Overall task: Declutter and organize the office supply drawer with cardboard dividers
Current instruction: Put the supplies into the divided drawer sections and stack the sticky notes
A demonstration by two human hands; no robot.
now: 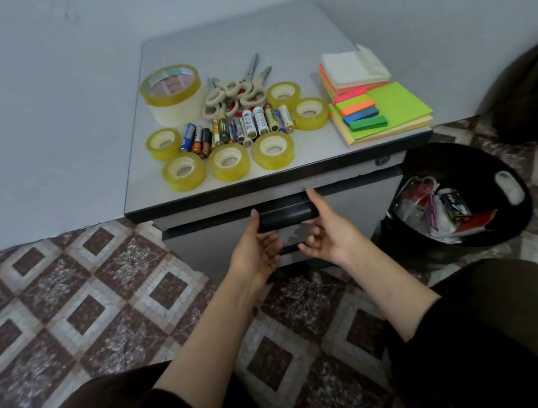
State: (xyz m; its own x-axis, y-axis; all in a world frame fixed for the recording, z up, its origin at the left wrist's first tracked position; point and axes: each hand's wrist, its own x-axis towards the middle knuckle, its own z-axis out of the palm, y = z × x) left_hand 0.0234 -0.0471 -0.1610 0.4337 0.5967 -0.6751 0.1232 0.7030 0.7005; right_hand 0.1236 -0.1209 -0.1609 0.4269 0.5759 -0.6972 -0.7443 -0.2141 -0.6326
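A grey drawer cabinet (347, 206) stands in front of me, its drawer fronts all but shut. The black drawer handle (285, 217) lies between my hands. My left hand (257, 250) is at the handle's left end, thumb up against it. My right hand (328, 230) is at the right end, thumb raised past it. Both palms face each other, with the fingers loosely curled just below the handle and nothing held. On the cabinet top (237, 38) lie a big tape roll (172, 93), several small yellow tape rolls (230, 161), scissors (234, 92), several batteries (243, 126) and stacks of sticky notes (382, 111).
A black waste bin (484, 170) with wrappers and scraps inside stands right of the cabinet. A dark object (535, 90) lies further right against the wall. The floor is patterned tile (84, 299). My knees in dark trousers fill the bottom corners.
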